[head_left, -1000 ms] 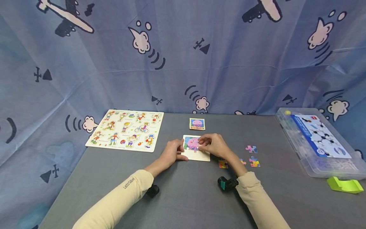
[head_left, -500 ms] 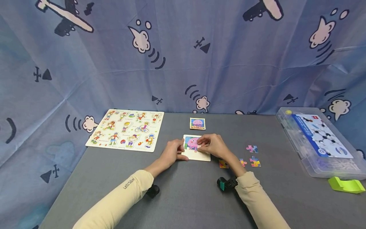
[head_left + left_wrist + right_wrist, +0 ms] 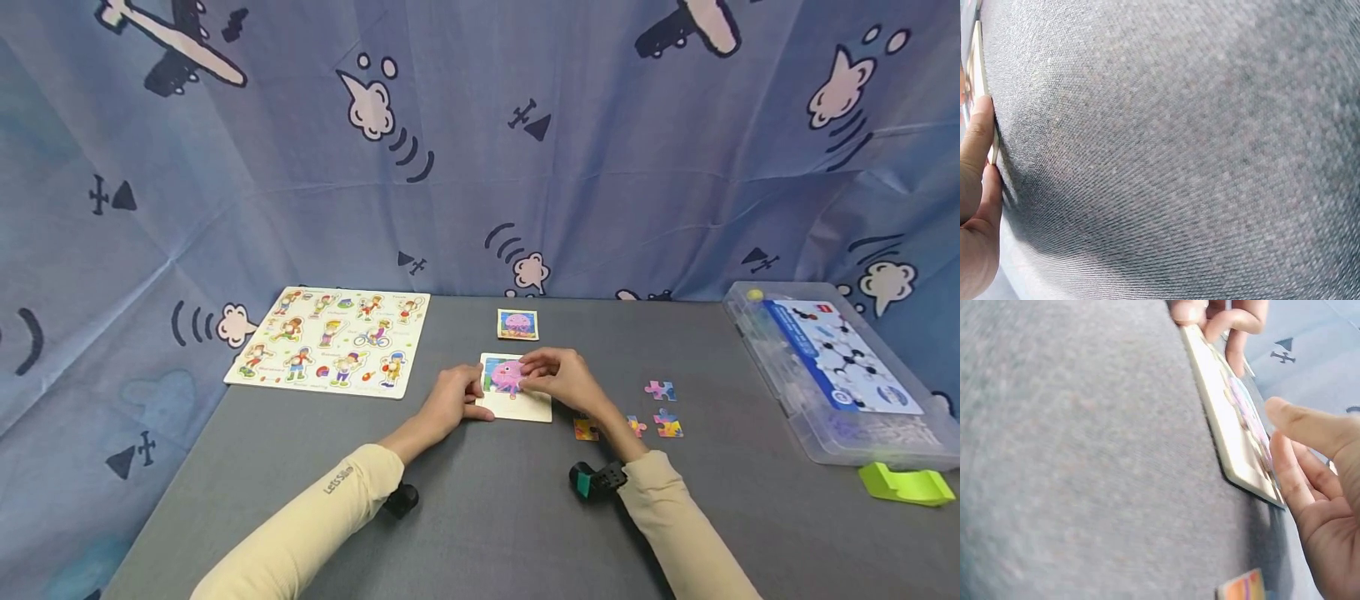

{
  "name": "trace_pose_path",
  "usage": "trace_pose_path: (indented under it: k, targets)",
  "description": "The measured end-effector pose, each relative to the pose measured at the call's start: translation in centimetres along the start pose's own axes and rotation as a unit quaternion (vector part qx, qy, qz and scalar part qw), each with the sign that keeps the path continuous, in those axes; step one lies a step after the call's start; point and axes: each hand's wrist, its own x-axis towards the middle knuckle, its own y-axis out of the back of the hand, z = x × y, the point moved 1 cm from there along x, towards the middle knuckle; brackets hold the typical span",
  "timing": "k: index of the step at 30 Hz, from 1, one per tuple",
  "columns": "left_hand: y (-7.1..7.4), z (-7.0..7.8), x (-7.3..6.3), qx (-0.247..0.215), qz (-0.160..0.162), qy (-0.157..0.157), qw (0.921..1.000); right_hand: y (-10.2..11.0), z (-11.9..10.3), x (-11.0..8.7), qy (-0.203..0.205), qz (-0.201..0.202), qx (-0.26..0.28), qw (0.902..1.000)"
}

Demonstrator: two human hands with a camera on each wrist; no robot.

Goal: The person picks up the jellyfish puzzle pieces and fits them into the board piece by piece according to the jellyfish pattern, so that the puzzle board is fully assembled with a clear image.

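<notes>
A small pale jigsaw board [image 3: 517,408] lies on the grey table, with joined puzzle pieces [image 3: 504,376] showing a pink sea creature in its upper part and bare wood along its near side. My left hand [image 3: 447,398] grips the board's left side, thumb at the near corner and fingers along the edge; the left wrist view shows these fingers [image 3: 977,134] on the rim. My right hand [image 3: 558,382] is over the board's right side and covers part of the picture. In the right wrist view its thumb [image 3: 1304,422] stands apart from the index finger, with nothing seen between them.
Several loose puzzle pieces [image 3: 667,423] lie right of the board, one partly behind the right forearm. A small picture card [image 3: 517,325] sits beyond it. A figure puzzle board [image 3: 322,342] is at left; a clear plastic case [image 3: 795,417] and green holder [image 3: 905,485] are at right.
My right hand has shifted slightly, its thumb a little higher over the picture. The left hand and the board have stayed in place.
</notes>
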Motion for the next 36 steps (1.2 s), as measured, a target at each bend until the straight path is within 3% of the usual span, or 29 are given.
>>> trace_pose_path:
  k: [4,13,27,36]
  targets:
    - [0.0,0.0,-0.1,0.000,0.002,-0.001,1.0000,0.8,0.5,-0.3,-0.023,0.000,0.051,0.9984]
    - [0.1,0.0,-0.1,-0.008,0.010,-0.020,0.9997,3.3,1.5,-1.7,-0.035,-0.001,0.057,0.9977]
    - [-0.2,-0.3,0.1,0.000,0.010,-0.030,0.9995,8.6,2.7,-5.1,-0.045,0.039,0.022,0.9980]
    - [-0.1,-0.1,0.1,0.004,0.007,-0.034,0.9994,12.3,3.3,-7.5,-0.029,0.060,0.000,0.9977]
